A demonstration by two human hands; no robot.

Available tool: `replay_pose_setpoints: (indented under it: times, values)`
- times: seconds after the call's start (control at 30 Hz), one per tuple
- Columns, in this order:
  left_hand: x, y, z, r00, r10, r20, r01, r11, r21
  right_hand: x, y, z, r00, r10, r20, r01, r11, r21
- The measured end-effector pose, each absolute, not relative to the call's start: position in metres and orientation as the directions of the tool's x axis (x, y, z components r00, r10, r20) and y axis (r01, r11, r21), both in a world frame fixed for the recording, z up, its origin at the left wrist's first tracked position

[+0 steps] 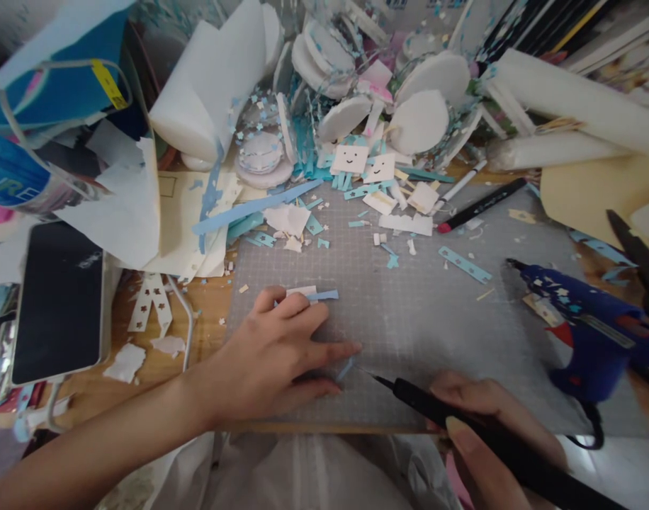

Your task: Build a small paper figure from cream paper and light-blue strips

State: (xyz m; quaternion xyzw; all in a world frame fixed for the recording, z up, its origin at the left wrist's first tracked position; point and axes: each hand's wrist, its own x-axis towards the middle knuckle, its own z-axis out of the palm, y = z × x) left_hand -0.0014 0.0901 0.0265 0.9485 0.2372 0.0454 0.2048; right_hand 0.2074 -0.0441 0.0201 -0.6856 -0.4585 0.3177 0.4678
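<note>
My left hand (pixel 282 354) lies flat on the grey cutting mat (pixel 425 312), fingers stretched out and pressing a small blue paper strip (pixel 346 368) near its fingertips. A white and blue paper piece (pixel 314 292) sits just beyond its knuckles. My right hand (pixel 484 432) is closed round a black pen-shaped tool (pixel 463 418), whose thin tip points left and touches the mat beside the strip.
A blue glue gun (pixel 584 326) lies at the mat's right. A black marker (pixel 481 205), paper scraps, small smiling paper squares (pixel 364 164) and white foam discs (pixel 420 120) crowd the far side. A dark phone (pixel 59 301) rests at left; black scissors (pixel 640 258) at far right.
</note>
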Motion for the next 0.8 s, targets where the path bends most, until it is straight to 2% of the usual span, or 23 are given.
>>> replay_pose_setpoints:
  times: [0.17, 0.27, 0.33, 0.4, 0.47, 0.57, 0.7, 0.8]
  values:
    - [-0.002, 0.09, 0.026, 0.885, 0.465, -0.025, 0.432, -0.799, 0.418, 0.207, -0.049, 0.024, 0.39, 0.918, -0.07, 0.255, -0.181, -0.95]
    - [-0.001, 0.091, 0.028, 0.883, 0.468, -0.042, 0.442, -0.797, 0.412, 0.219, -0.054, 0.019, 0.363, 0.932, -0.012, 0.273, -0.118, -0.955]
    - [-0.001, 0.091, 0.03, 0.887, 0.459, -0.048, 0.439, -0.808, 0.394, 0.231, -0.053, 0.014, 0.349, 0.934, 0.076, 0.353, -0.056, -0.934]
    - [0.001, 0.092, 0.032, 0.895, 0.442, -0.058, 0.429, -0.821, 0.376, 0.244, -0.046, 0.009, 0.356, 0.911, 0.206, 0.518, -0.01, -0.855]
    - [0.002, 0.093, 0.036, 0.905, 0.419, -0.073, 0.416, -0.833, 0.366, 0.252, -0.035, 0.004, 0.341, 0.88, 0.33, 0.702, -0.004, -0.712]
    - [0.003, 0.092, 0.041, 0.912, 0.401, -0.087, 0.406, -0.848, 0.341, 0.257, -0.018, -0.001, 0.265, 0.884, 0.385, 0.846, -0.022, -0.533]
    - [-0.002, 0.089, 0.048, 0.907, 0.42, -0.039, 0.407, -0.85, 0.335, 0.256, -0.012, -0.009, 0.228, 0.892, 0.389, 0.874, -0.011, -0.487]
    - [-0.011, 0.079, 0.051, 0.855, 0.516, 0.062, 0.463, -0.811, 0.357, 0.258, -0.019, -0.016, 0.176, 0.917, 0.359, 0.865, 0.03, -0.501]
